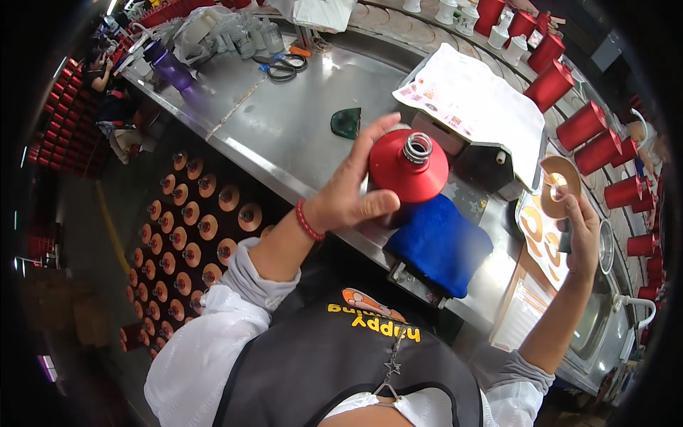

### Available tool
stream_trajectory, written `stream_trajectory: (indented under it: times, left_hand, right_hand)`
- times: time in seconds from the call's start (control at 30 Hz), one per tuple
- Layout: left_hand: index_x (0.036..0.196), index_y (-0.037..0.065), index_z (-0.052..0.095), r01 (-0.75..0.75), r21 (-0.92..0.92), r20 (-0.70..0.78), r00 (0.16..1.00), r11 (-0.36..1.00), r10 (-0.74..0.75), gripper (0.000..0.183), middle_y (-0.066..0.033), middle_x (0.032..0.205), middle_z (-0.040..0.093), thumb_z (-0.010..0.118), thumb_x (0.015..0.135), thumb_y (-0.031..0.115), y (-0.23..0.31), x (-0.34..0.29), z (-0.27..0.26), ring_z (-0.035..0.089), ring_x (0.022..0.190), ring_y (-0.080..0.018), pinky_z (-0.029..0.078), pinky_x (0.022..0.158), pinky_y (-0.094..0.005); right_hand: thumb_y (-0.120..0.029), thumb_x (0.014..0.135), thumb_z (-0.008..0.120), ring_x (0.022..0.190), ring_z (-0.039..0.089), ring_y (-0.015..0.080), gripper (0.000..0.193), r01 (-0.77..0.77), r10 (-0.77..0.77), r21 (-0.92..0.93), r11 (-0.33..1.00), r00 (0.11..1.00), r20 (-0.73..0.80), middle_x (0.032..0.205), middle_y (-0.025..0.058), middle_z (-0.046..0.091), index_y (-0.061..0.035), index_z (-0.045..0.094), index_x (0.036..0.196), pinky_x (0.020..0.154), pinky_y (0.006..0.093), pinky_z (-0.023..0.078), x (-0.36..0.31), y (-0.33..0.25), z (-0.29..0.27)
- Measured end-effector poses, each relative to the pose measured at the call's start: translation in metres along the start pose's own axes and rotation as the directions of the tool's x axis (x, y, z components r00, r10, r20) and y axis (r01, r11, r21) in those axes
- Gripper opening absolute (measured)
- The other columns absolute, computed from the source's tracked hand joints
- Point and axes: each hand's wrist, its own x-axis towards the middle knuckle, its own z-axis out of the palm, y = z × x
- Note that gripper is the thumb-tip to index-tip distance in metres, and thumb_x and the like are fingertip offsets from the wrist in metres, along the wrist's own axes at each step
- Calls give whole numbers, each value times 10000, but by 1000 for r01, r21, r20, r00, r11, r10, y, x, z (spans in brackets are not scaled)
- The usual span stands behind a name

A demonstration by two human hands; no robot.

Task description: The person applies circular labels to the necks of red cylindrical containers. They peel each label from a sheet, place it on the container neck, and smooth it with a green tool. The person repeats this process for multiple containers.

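My left hand is closed round a red glass bottle, fingers along its far side and thumb on its near side. The bottle's clear threaded neck faces up toward me. My right hand pinches a tan, curved ring-like paper piece between thumb and fingers. Beneath that hand lies a white sheet bearing several similar tan curved pieces. A blue cloth lies below the bottle near the table's front edge, and a dark green flat scraper-like piece rests beyond it.
The steel table holds black-handled scissors, a purple bottle and clear glass bottles. Papers cover a box at the right. Red bottles line a conveyor. Many tan-topped bottles stand at lower left.
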Motion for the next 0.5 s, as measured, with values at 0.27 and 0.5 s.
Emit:
stream_trajectory:
  times: [0.27, 0.5]
  left_hand:
    - [1479, 22, 304, -59, 273, -93, 992, 960, 87, 989, -188, 1390, 465, 830, 788, 496, -11, -10, 14, 506, 1263, -299, 398, 1087, -406]
    - [1467, 1, 303, -50, 143, -180, 981, 988, 76, 939, -207, 1415, 425, 764, 838, 524, -8, -20, 15, 421, 1308, -329, 311, 1123, -435]
  right_hand:
    - [-240, 1003, 622, 746, 533, 39, 313, 103, -110, 393, 914, 994, -5, 940, 3, 668, 10, 689, 1179, 654, 202, 424, 7, -75, 143]
    - [-172, 953, 670, 1103, 569, 252, 204, 571, -574, 97, 815, 818, 15, 1197, 170, 593, 25, 703, 911, 970, 366, 434, -35, -110, 210]
